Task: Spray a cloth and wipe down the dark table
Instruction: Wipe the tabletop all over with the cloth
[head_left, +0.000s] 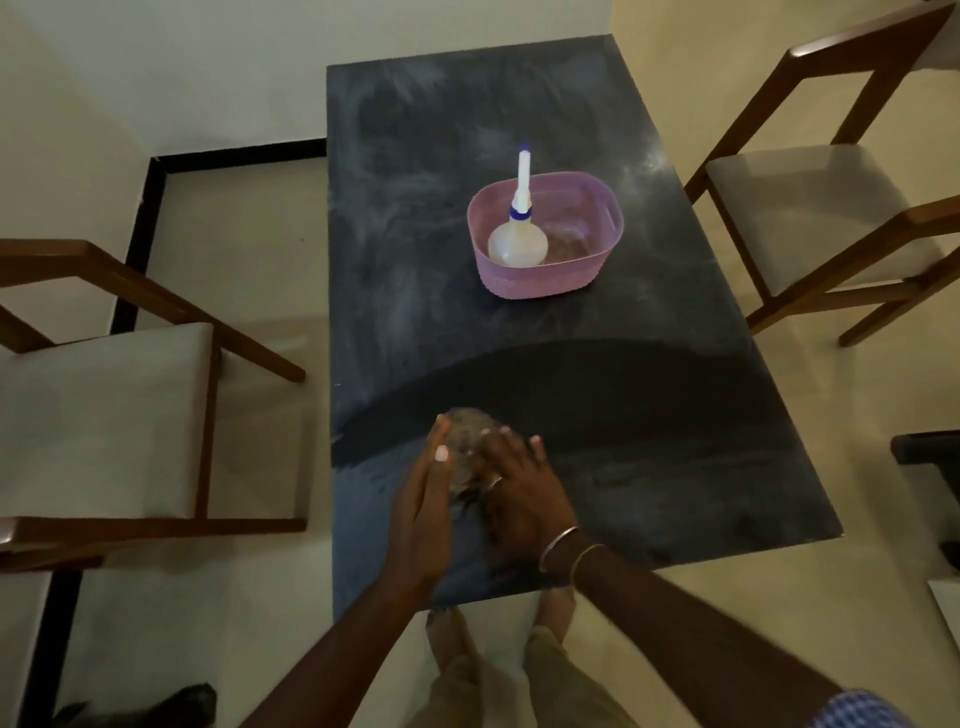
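The dark table (649, 415) runs away from me, dusty grey over its far half, with a darker wiped band across the near part. A crumpled grey-brown cloth (465, 439) lies on the near left of the tabletop. My right hand (519, 488) presses flat on the cloth, fingers spread. My left hand (423, 499) stands on edge against the cloth's left side, fingers straight. A white spray bottle (519, 234) with a blue collar stands upright in a pink basket (545, 283) at mid-table.
A wooden chair with a pale seat (104, 415) stands close to the table's left edge. Another wooden chair (810, 218) stands at the right. My feet (498, 634) show below the near table edge. Something brown lies in the basket beside the bottle.
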